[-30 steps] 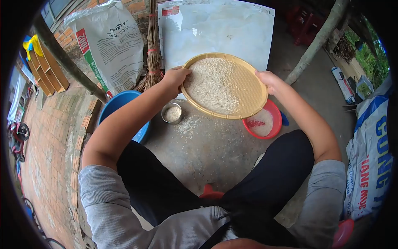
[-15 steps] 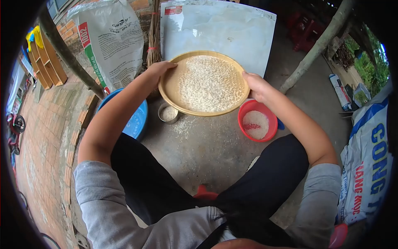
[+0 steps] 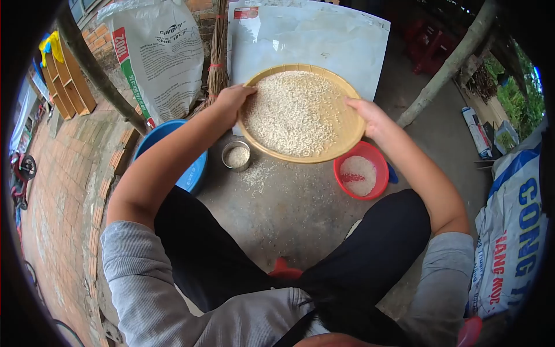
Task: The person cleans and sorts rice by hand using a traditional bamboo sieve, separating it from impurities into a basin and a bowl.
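Note:
A round, yellowish winnowing tray (image 3: pixel 346 128) is held up in front of me above the floor. Pale rice grains (image 3: pixel 292 113) lie across its left and middle part, while the right side shows bare weave. My left hand (image 3: pixel 232 99) grips the left rim with the thumb over the edge. On the opposite rim, my right hand (image 3: pixel 367 115) is closed the same way; the fingers under the tray are hidden on both sides. Below the tray's right side stands a red basin (image 3: pixel 381 184) with grain in it. A small metal bowl (image 3: pixel 247 163) with grain sits below its left side.
A blue basin (image 3: pixel 199 173) is partly behind my left forearm. Scattered grains (image 3: pixel 257 176) lie on the concrete floor. Behind the tray are a white board (image 3: pixel 306 37), a bundled broom (image 3: pixel 217 75) and a white sack (image 3: pixel 165 63). Wooden poles (image 3: pixel 448 66) lean at both sides; a printed sack (image 3: pixel 509 231) is at right.
The tray has moved to the right with both hands on it. Its grains have shifted toward the left side, baring more of the right.

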A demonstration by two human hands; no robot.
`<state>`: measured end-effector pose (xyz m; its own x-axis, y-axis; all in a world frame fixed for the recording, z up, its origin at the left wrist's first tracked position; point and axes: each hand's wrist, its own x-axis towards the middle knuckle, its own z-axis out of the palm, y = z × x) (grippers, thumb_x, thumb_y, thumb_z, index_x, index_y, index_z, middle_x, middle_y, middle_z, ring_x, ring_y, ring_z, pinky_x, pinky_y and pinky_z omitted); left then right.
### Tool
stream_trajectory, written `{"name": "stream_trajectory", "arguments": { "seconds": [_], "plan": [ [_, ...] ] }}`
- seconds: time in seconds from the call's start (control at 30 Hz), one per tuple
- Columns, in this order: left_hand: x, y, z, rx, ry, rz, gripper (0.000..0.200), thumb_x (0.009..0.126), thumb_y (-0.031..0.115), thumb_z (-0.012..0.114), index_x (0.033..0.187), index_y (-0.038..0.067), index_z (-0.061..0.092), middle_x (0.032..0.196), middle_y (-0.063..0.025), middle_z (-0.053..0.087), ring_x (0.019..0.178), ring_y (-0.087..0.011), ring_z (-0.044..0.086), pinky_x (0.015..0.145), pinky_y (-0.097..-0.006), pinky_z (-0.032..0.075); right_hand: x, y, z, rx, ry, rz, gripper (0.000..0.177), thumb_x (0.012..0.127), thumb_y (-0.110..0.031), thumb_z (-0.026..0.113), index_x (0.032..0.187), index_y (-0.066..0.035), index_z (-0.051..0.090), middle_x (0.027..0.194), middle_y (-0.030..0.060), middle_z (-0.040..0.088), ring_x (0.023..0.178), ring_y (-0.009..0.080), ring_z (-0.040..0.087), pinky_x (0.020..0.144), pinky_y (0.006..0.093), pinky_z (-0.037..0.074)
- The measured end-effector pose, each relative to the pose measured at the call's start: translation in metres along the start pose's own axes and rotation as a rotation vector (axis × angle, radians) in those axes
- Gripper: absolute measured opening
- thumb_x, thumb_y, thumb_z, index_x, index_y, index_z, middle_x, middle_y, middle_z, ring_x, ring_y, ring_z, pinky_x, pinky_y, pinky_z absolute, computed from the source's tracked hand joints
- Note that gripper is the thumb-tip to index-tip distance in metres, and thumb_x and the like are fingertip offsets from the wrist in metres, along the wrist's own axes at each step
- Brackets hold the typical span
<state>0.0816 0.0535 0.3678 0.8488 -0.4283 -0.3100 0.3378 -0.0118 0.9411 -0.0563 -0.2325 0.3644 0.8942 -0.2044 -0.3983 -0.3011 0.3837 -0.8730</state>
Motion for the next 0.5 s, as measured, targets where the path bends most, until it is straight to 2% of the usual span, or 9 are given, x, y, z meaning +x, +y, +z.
{"name": "stream_trajectory", "arguments": {
  "seconds": [0.03, 0.07, 0.13, 0.2, 0.23, 0.27, 0.33, 0.43, 0.5],
  "plan": [
    [0.004, -0.01, 0.009, 0.06, 0.048, 0.053, 0.027, 0.089, 0.017, 0.05, 0.113, 0.003, 0.054, 0.093, -0.0114, 0.061, 0.077, -0.0201, 0.061, 0.07, -0.0348, 0.054, 0.004, -0.007, -0.014, 0.109, -0.055, 0.118, 0.032, 0.093, -0.018, 0.044, 0.12, 0.0, 0.047, 0.113, 0.0181, 0.058, 0.102, 0.0292, 0.059, 0.087, 0.0442, 0.049],
    [-0.021, -0.004, 0.028, -0.022, 0.055, 0.063, 0.029, 0.089, 0.017, 0.051, 0.115, 0.003, 0.053, 0.092, -0.0105, 0.06, 0.078, -0.0193, 0.06, 0.07, -0.0332, 0.053, 0.003, -0.007, -0.017, 0.126, -0.057, 0.12, 0.032, 0.093, -0.018, 0.044, 0.12, 0.0, 0.047, 0.113, 0.0181, 0.058, 0.102, 0.0292, 0.059, 0.087, 0.0442, 0.049],
    [-0.007, -0.007, 0.021, 0.069, 0.059, 0.052, 0.027, 0.089, 0.018, 0.051, 0.112, 0.006, 0.055, 0.092, -0.0107, 0.061, 0.076, -0.02, 0.061, 0.068, -0.0331, 0.053, -0.002, -0.011, -0.017, 0.088, -0.007, 0.151, 0.034, 0.095, -0.019, 0.04, 0.121, 0.001, 0.046, 0.114, 0.019, 0.057, 0.102, 0.0306, 0.059, 0.087, 0.0455, 0.049],
    [0.008, 0.003, -0.002, 0.101, -0.013, -0.063, 0.026, 0.089, 0.02, 0.05, 0.109, 0.003, 0.055, 0.094, -0.0132, 0.061, 0.075, -0.0216, 0.063, 0.068, -0.0341, 0.054, -0.01, -0.002, 0.004, 0.059, -0.025, 0.114, 0.033, 0.093, -0.015, 0.045, 0.121, 0.001, 0.046, 0.115, 0.0184, 0.057, 0.103, 0.0295, 0.059, 0.087, 0.045, 0.049],
    [-0.003, 0.016, -0.009, 0.069, -0.104, -0.194, 0.029, 0.089, 0.022, 0.049, 0.107, 0.0, 0.054, 0.094, -0.0161, 0.062, 0.076, -0.023, 0.064, 0.068, -0.0357, 0.054, -0.026, 0.001, 0.03, -0.029, -0.008, 0.017, 0.033, 0.09, -0.013, 0.049, 0.121, 0.001, 0.046, 0.115, 0.0181, 0.057, 0.103, 0.0288, 0.059, 0.087, 0.0447, 0.049],
    [0.007, 0.01, -0.02, 0.073, -0.16, -0.177, 0.032, 0.09, 0.022, 0.047, 0.107, -0.005, 0.052, 0.094, -0.0181, 0.062, 0.079, -0.0234, 0.065, 0.069, -0.0353, 0.055, -0.035, 0.001, 0.041, -0.117, 0.008, -0.082, 0.035, 0.088, -0.01, 0.053, 0.121, 0.001, 0.046, 0.115, 0.0177, 0.057, 0.102, 0.028, 0.059, 0.087, 0.0445, 0.049],
    [-0.001, 0.002, -0.006, 0.031, -0.038, -0.181, 0.031, 0.089, 0.021, 0.048, 0.108, -0.005, 0.052, 0.094, -0.0167, 0.061, 0.078, -0.0234, 0.064, 0.07, -0.0357, 0.055, -0.004, -0.004, 0.009, -0.144, 0.022, -0.075, 0.035, 0.084, -0.005, 0.058, 0.116, 0.002, 0.048, 0.11, 0.017, 0.059, 0.1, 0.0265, 0.06, 0.086, 0.0435, 0.049],
    [-0.018, -0.01, 0.027, -0.029, 0.069, -0.09, 0.028, 0.088, 0.015, 0.051, 0.105, -0.008, 0.051, 0.092, -0.016, 0.06, 0.079, -0.023, 0.063, 0.07, -0.0354, 0.054, 0.005, -0.017, -0.024, 0.035, 0.002, 0.19, 0.027, 0.084, -0.004, 0.058, 0.109, 0.004, 0.051, 0.102, 0.0175, 0.061, 0.094, 0.0272, 0.062, 0.077, 0.0409, 0.054],
    [-0.03, 0.002, 0.031, 0.092, 0.062, -0.075, 0.027, 0.088, 0.016, 0.052, 0.106, -0.005, 0.051, 0.09, -0.0156, 0.06, 0.079, -0.0232, 0.063, 0.069, -0.0353, 0.055, 0.001, -0.011, -0.016, -0.017, 0.045, 0.087, 0.028, 0.084, -0.004, 0.058, 0.11, 0.003, 0.051, 0.103, 0.0172, 0.061, 0.094, 0.0275, 0.062, 0.077, 0.0412, 0.054]
  ]
}}
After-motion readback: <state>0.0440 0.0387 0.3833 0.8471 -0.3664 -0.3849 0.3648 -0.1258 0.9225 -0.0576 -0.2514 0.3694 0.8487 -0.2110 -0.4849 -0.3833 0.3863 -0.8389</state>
